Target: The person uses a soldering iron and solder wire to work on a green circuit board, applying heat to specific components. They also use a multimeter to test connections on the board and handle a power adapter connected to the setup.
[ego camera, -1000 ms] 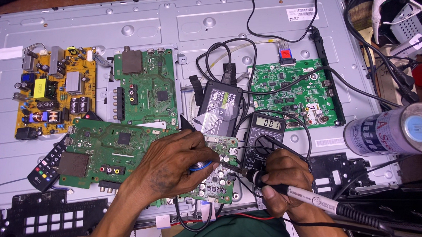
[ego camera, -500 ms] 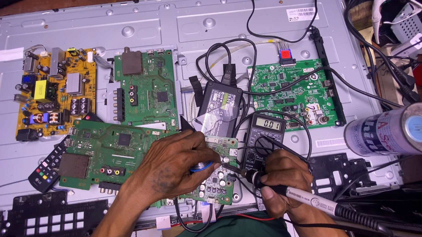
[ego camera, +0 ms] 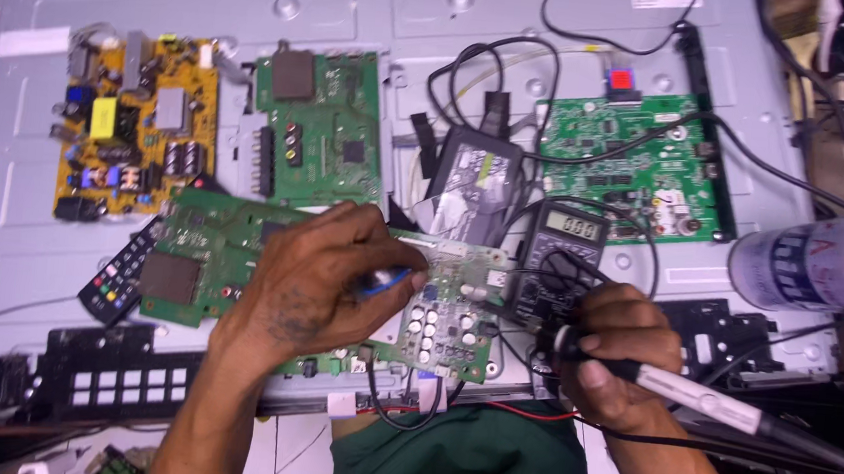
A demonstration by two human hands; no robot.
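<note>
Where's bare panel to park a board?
Free: upper metal panel above the yellow board and green board; strip left of the remote. Crowded: centre around the multimeter, both hands and cables.

A large grey metal back panel (ego camera: 209, 5) of a flat screen carries everything. Under the left hand (ego camera: 313, 279) lies a green circuit board (ego camera: 436, 313), flat on the panel. Beyond that hand sits a second green board (ego camera: 320, 134), and to its left a yellow power board (ego camera: 134, 129) and a black remote control (ego camera: 118, 273). Just beyond the right hand (ego camera: 618, 358) lies a black multimeter (ego camera: 561, 253), with a black power adapter (ego camera: 475, 171) beside it and a third green board (ego camera: 633, 168) farther off. A white and blue spray can (ego camera: 821, 263) lies on its side to the right of that hand
</note>
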